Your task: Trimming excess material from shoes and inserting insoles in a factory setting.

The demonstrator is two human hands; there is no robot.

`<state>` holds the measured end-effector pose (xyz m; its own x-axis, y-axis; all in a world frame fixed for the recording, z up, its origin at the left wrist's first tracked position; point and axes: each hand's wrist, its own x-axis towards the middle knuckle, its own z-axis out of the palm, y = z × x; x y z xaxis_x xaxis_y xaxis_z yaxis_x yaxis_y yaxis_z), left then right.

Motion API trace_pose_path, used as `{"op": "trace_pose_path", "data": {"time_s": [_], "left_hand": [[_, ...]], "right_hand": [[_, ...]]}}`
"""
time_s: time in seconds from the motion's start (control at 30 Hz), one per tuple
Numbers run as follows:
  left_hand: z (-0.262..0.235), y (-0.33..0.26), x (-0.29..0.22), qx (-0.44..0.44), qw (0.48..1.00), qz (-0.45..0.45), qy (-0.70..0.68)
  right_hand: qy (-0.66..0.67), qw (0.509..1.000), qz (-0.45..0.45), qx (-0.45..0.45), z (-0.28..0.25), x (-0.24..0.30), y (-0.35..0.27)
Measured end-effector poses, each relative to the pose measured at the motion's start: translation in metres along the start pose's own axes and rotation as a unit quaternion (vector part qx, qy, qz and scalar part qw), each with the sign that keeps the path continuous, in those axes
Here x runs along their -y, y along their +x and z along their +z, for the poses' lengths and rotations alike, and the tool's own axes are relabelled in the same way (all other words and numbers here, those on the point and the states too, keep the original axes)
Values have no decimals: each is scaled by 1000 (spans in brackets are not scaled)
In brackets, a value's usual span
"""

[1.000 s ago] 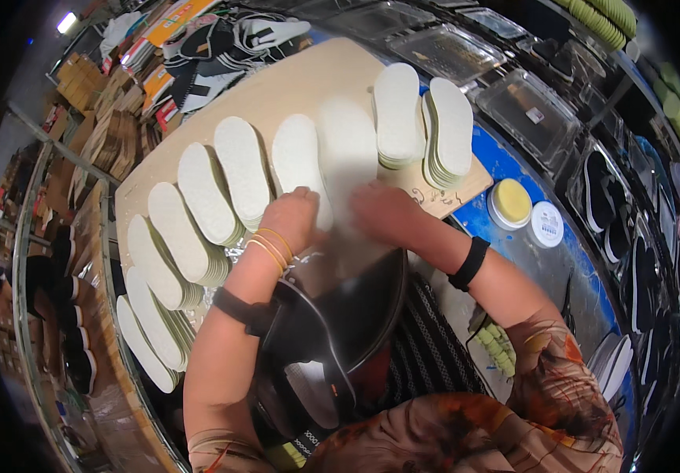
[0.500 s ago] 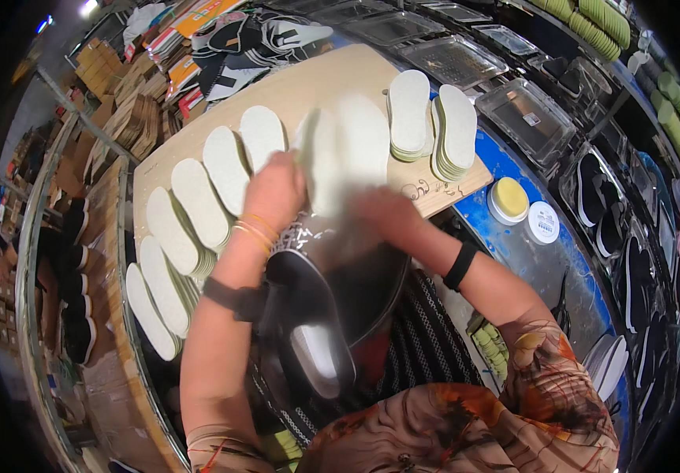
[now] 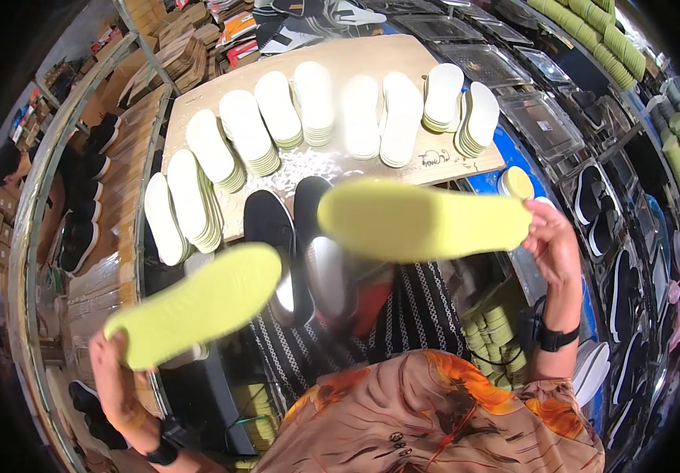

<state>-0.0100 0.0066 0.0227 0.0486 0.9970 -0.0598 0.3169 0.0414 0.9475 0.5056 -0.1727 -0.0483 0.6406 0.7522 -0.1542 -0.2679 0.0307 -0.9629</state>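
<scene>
My left hand (image 3: 117, 374) is closed on the heel end of a yellow-green insole (image 3: 202, 303), held out to the left with its green face up. Out to the right, my right hand (image 3: 553, 236) pinches the end of another yellow-green insole (image 3: 478, 225), raised and slightly blurred. Between the two lies a pair of black slip-on shoes, the left shoe (image 3: 269, 217) and the right shoe (image 3: 310, 201), toes pointing away from me, with pale, shiny insides. The right-hand insole covers part of the area beside the right shoe.
A wooden board (image 3: 391, 59) carries several stacks of white-topped insoles (image 3: 244, 118) and scattered white bits (image 3: 308, 167). At right are a yellow-topped round tub (image 3: 517, 183) and racks with black shoes (image 3: 588, 193). A metal-framed shelf (image 3: 36, 197) runs along the left.
My hands have moved from the insole stacks back and far apart, each now carrying an insole. The view has shifted, and both black shoes now show plainly.
</scene>
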Motion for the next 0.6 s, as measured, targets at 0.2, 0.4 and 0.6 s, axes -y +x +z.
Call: {"op": "trace_pose_path", "data": {"time_s": [0.2,0.4,0.6], "left_hand": [[37,-52,34,79,987,-8,136],[119,-106,39,185,818,342,424],[145,-52,95,208,715,393,540]], "right_hand": [[-281,956,-39,79,75,-1,-57],[-449,519,-658,311,175,-47,-115],[-508,429,-609,432,186,-121,-57]]}}
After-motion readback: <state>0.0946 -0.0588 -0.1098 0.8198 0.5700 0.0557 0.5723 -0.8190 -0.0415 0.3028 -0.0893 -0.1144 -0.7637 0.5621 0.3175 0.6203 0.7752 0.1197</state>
